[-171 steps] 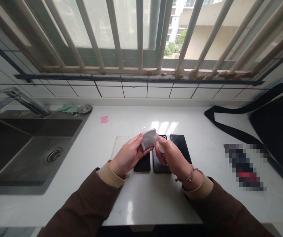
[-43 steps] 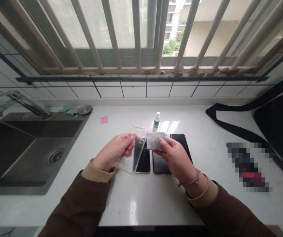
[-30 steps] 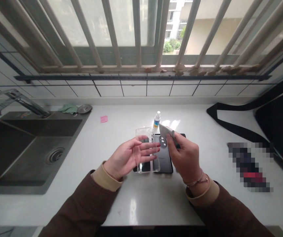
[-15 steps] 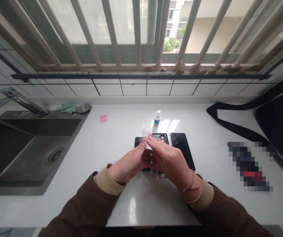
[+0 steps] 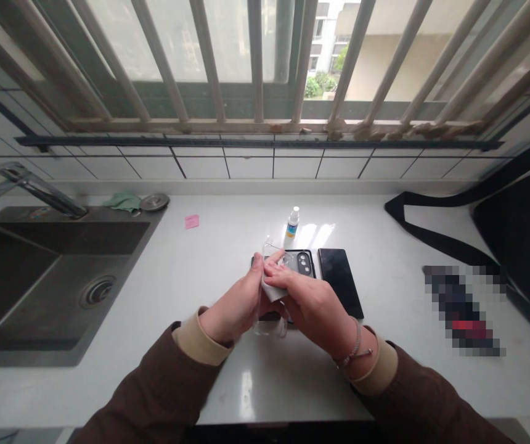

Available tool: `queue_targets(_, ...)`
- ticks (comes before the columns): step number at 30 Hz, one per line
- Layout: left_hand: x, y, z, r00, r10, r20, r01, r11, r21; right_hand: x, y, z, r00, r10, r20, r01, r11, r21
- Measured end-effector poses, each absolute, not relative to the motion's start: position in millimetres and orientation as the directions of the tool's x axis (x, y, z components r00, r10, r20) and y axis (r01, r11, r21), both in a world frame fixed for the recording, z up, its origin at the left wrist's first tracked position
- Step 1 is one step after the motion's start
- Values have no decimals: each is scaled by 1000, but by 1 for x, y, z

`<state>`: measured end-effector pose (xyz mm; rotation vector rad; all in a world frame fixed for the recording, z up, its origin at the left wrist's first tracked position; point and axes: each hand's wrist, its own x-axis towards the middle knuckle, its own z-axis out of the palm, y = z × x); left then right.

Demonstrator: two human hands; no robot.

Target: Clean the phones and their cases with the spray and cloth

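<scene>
A chrome tap (image 5: 47,195) is standing behind a grey sink (image 5: 75,354), while a green cloth (image 5: 123,201) and a metal disc (image 5: 154,201) are lying by the sink's back corner. A pink note (image 5: 191,221) is resting flat on the white counter (image 5: 269,385). The person's left hand (image 5: 240,302) is gripping a clear phone case (image 5: 270,328), its thumb closing at the left edge and its fingers curling behind. That case is tilting above a dark phone (image 5: 255,262), mostly hidden. A pale wiping cloth (image 5: 273,291) is pressing against the case under the right hand (image 5: 313,302), whose 4 fingers are lying together, nearly straight, holding it there; I cannot tell where that thumb is. Beyond the 2 hands a small white bottle (image 5: 293,223) is standing upright. A black-edged phone (image 5: 302,265) with camera lenses is showing above the right hand, and a black slab (image 5: 340,282) is lying just beside it. Farther right, a pixelated item (image 5: 463,313) is lying near a black bag (image 5: 526,228).
</scene>
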<state>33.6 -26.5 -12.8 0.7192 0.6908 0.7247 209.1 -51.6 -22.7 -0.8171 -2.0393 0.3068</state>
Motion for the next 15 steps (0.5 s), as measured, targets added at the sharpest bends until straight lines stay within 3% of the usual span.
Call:
queue_targets(3,30,-21,-7,451,828,-332,-371,512,775,204,-57,-19,-446,634,631,334,773,-540)
queue_targets(9,22,-11,-5,412,844,-344,-403,507,762,202,-67,-14,-530,626,572,181,742,-645)
queue_targets(15,21,-11,2,377,867,-325,-382,465,799,206,-69,-8,-502,756,419,136,548,-826)
